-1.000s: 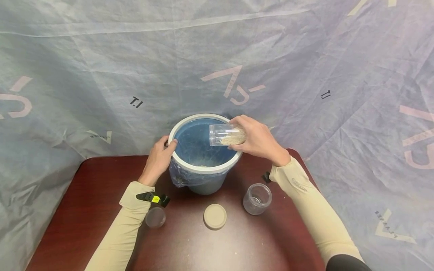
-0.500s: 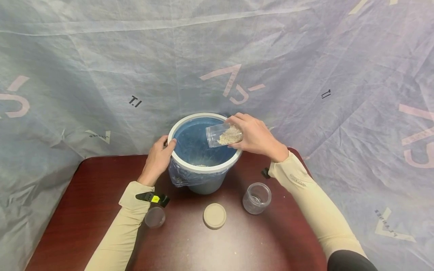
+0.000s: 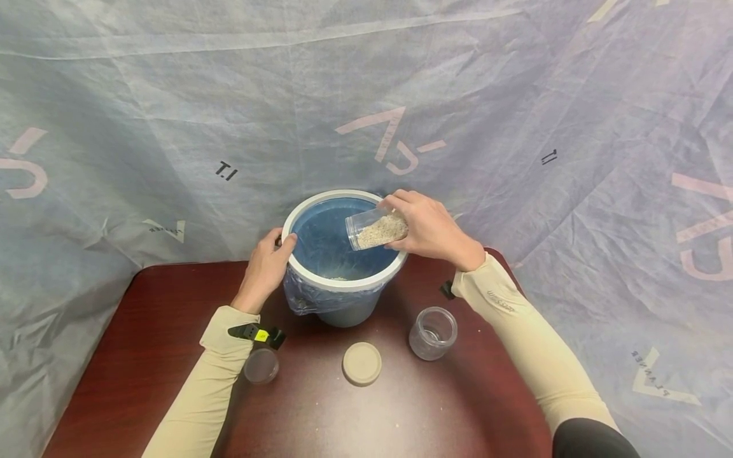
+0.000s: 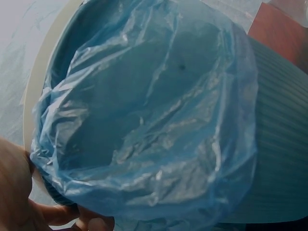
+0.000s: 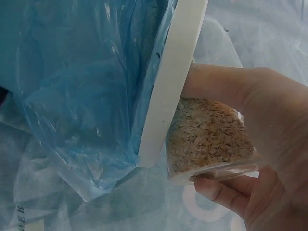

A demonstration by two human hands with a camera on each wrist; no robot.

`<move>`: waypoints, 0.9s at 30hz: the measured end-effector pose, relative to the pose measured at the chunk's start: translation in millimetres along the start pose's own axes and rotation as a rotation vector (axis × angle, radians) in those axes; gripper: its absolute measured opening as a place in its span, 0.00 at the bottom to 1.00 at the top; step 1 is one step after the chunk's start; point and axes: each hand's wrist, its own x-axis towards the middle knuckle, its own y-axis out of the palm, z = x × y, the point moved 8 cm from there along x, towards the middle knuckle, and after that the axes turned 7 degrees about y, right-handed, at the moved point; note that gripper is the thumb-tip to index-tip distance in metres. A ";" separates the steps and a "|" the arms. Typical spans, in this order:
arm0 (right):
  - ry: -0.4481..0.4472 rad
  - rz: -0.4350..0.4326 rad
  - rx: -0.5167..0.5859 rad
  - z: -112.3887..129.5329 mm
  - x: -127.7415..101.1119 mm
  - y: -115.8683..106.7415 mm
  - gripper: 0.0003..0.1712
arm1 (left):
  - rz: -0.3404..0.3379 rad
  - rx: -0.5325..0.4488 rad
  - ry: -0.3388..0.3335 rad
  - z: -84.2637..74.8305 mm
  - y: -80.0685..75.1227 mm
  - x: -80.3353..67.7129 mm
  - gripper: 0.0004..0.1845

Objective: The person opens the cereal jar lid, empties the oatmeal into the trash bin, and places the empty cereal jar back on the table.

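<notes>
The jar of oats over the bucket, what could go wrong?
The tilted jar of oats, held by the right hand, has its mouth just inside the bucket rim, so oats might spill onto the table. The left hand holds the rim; if its grip slips, the bucket might shift.

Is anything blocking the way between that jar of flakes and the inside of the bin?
Nothing visible does. The right hand holds the jar of flakes tipped over the white rim of the bin, its mouth facing the open blue liner.
</notes>
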 end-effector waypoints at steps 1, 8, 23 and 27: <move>-0.007 0.003 -0.014 0.9 0.3 0.0 0.39 | 0.000 -0.002 0.001 0.1 0.0 -0.1 0.30; -0.031 0.022 -0.062 3.2 2.5 2.1 0.40 | -0.006 -0.007 0.005 0.6 0.1 0.4 0.29; -0.013 0.023 -0.020 3.2 2.5 3.8 0.40 | -0.010 -0.010 0.003 -0.1 1.5 -1.9 0.29; -0.015 0.015 -0.019 3.5 2.4 2.3 0.39 | -0.010 -0.010 0.004 -1.2 0.8 -2.7 0.29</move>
